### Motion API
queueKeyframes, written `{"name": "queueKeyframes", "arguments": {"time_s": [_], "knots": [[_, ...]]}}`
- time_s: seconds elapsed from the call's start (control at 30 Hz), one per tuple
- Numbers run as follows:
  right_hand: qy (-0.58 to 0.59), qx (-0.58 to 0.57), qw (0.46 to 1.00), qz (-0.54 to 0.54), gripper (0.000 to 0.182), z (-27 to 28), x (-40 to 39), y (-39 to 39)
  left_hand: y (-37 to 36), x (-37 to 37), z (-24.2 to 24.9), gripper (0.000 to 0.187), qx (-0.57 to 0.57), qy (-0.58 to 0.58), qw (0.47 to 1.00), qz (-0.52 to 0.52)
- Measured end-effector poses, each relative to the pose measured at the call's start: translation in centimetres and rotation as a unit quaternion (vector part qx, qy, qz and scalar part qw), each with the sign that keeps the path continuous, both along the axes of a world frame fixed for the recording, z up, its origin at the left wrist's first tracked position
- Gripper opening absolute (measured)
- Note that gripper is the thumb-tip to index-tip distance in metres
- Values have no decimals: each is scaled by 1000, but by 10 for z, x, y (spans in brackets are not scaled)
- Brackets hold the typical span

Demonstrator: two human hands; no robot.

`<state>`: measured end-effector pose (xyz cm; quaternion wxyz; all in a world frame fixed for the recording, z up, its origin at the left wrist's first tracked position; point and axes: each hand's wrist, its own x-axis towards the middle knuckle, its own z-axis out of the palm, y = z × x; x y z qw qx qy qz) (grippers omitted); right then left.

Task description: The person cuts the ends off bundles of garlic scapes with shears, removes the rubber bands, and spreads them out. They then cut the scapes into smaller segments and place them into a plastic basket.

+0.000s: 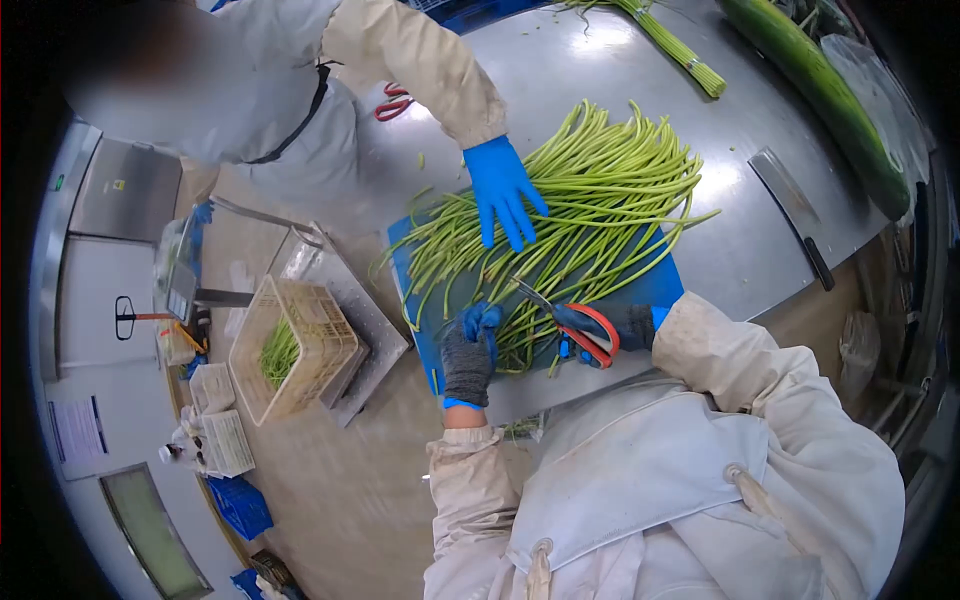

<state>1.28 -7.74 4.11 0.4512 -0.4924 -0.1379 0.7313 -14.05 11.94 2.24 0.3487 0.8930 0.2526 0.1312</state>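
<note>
A wide heap of long, thin green stems (590, 190), which look like garlic scapes, lies across a blue cutting board (655, 265) on the steel table. My right hand (628, 328), in a grey and blue glove, grips scissors (590, 335) with red-orange handles. Their blades point up and left over the stems. My left hand (468, 358), gloved the same way, is closed at the board's near left edge, beside the stem ends. Whatever its curled fingers hold is hidden. Across the board, a co-worker's blue-gloved hand (502, 190) rests spread on the heap.
A knife (795, 215) and a large green gourd (825, 95) lie to the right on the steel table (740, 120). A tied stem bundle (665, 40) and other red scissors (393, 102) are farther back. Left, a plastic crate (268, 385) holding greens sits on a platform scale (370, 385).
</note>
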Motion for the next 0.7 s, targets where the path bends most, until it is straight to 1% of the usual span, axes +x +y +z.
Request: {"name": "queueKeyframes", "arguments": {"time_s": [0.07,0.1,0.17,0.2,0.23,0.27,0.3,0.33,0.37,0.4,0.43,0.47,0.5,0.53,0.57,0.6,0.63,0.67,0.7], "knots": [[-140,59,988,-1,60,-3,-2,5,0,-3,1,25,18,0,1000,4],[-140,59,988,2,60,-10,-3,7,0,-5,4,26,16,6,1000,23],[-168,93,981,-17,49,-28,-6,6,0,-11,8,27,13,13,999,44],[-167,92,982,-15,49,-28,-5,0,4,-19,11,28,-18,14,998,60],[-172,82,981,24,49,-28,-3,-7,9,-28,13,29,-49,13,996,77],[-177,72,980,64,49,-28,0,-15,15,-46,14,31,-53,37,992,105],[-127,36,989,62,49,-30,1,-23,21,-69,17,33,-57,61,988,133],[-124,37,989,66,49,-19,-1,-26,28,-89,22,32,-101,66,980,158],[-72,-2,997,40,50,2,-2,-31,34,-109,28,32,-144,71,970,183],[-21,-40,999,13,50,12,-2,-33,40,-130,29,32,-144,73,969,186],[1,-56,998,15,50,6,-3,-32,46,-149,30,35,-42,195,968,151],[3,-56,998,17,50,-1,-5,-30,49,-161,28,38,60,311,942,112],[19,-33,999,7,49,-6,-6,-28,44,-159,30,38,59,312,941,114],[33,-8,999,-3,49,-10,-5,-26,36,-150,36,39,184,249,946,97],[32,-9,999,-2,49,-12,-6,-23,27,-138,41,40,305,181,932,77],[41,-12,999,4,48,-13,-8,-20,23,-117,46,40,233,98,966,52],[47,-15,999,11,47,-15,-9,-17,20,-91,45,39,156,13,987,27],[45,-18,999,12,47,-19,-9,-16,14,-70,40,40,123,9,992,10],[68,-27,997,1,46,-26,-12,-16,9,-51,35,41,88,7,996,-8]]}}
